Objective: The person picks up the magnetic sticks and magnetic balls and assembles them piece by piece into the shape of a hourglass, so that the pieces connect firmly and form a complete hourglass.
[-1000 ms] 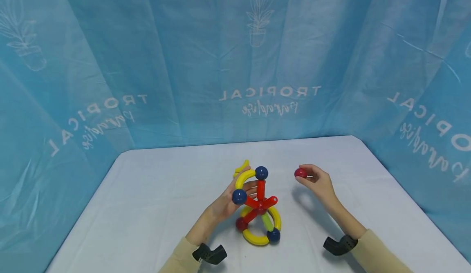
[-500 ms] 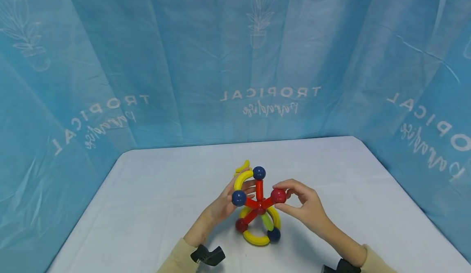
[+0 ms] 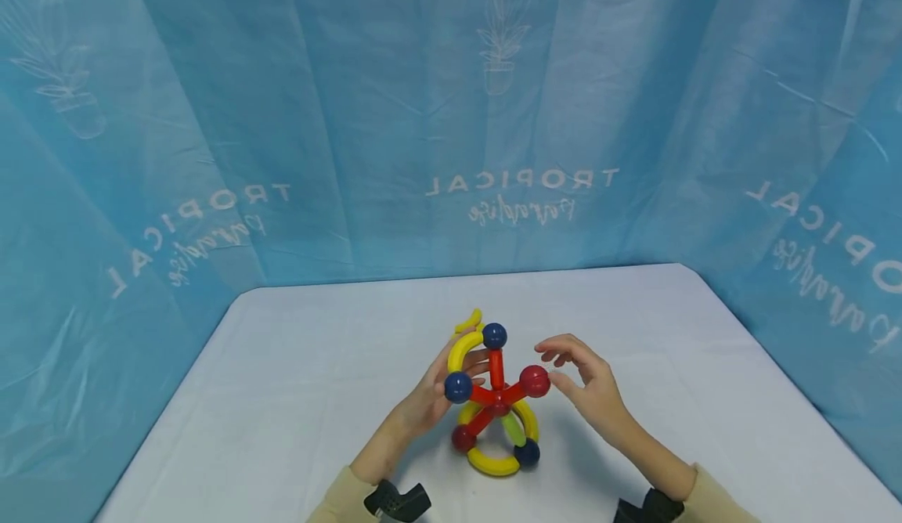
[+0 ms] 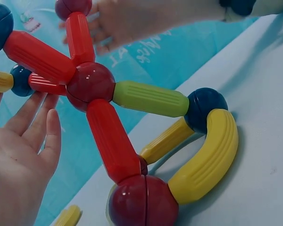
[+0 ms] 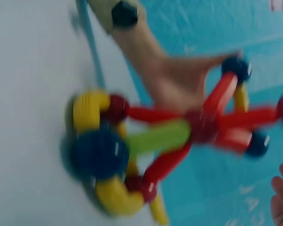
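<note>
A magnetic ball-and-rod construction (image 3: 499, 405) stands on a ring of curved yellow rods with balls between them. Red rods and one lime-green rod (image 4: 151, 99) meet at a central red ball (image 4: 90, 84). Two upper red rods end in blue balls, joined by a curved yellow rod (image 3: 460, 352). My left hand (image 3: 421, 399) is behind the upper left part, its extended fingers touching near a blue ball (image 4: 20, 80). A red ball (image 3: 535, 380) sits on the end of the right-hand red rod. Just right of it is my right hand (image 3: 596, 399), empty, fingers loosely bent.
A loose curved yellow rod (image 3: 469, 321) lies behind the left hand on the white-covered table (image 3: 317, 351). Blue printed curtains (image 3: 395, 116) surround the table's back and sides. Dark wrist cameras (image 3: 398, 501) are strapped to both forearms.
My right hand has brought the red ball leftward onto the end of the free red rod and let go of it, drawing slightly back. The left hand has stayed beside the construction.
</note>
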A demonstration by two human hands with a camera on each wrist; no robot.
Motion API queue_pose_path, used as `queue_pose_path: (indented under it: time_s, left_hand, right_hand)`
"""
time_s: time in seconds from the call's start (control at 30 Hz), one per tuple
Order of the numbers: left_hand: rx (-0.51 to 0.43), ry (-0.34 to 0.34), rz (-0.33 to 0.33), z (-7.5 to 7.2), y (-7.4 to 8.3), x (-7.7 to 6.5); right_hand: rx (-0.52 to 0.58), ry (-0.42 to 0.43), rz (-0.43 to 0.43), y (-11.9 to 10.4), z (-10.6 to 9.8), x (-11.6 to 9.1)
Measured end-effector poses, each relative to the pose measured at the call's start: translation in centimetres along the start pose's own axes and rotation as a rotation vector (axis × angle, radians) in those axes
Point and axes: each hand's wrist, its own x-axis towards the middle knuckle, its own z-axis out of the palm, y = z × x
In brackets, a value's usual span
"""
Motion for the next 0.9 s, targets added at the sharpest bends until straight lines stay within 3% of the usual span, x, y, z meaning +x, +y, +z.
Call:
queue_pose_path:
  time_s: [0.13,0.27,0.37,0.6,0.77,0.9]
  left_hand:
    - [-0.008,0.004,0.001,0.2,0.0,0.0]
    - [-0.027,0.010,-0.018,0.3,0.2,-0.3]
    - [-0.038,0.009,-0.030,0.3,0.3,-0.1]
    - [-0.044,0.012,-0.032,0.1,0.1,0.1]
    - [-0.034,-0.004,-0.033,0.1,0.1,0.1]
    - [-0.030,-0.001,-0.029,0.1,0.2,-0.1]
  right_hand:
    - [-0.103,-0.061,0.128,4.0,0.5,2.3]
    - [-0.193,-0.277,0.182,7.6,2.0,5.4]
    - [-0.220,-0.417,0.133,9.4,3.2,7.5]
    - [-0.228,-0.593,0.000,11.7,5.8,10.9]
    - [-0.294,-0.595,-0.105,12.2,6.7,11.3]
    - [-0.411,-0.584,-0.095,12.0,7.2,11.3]
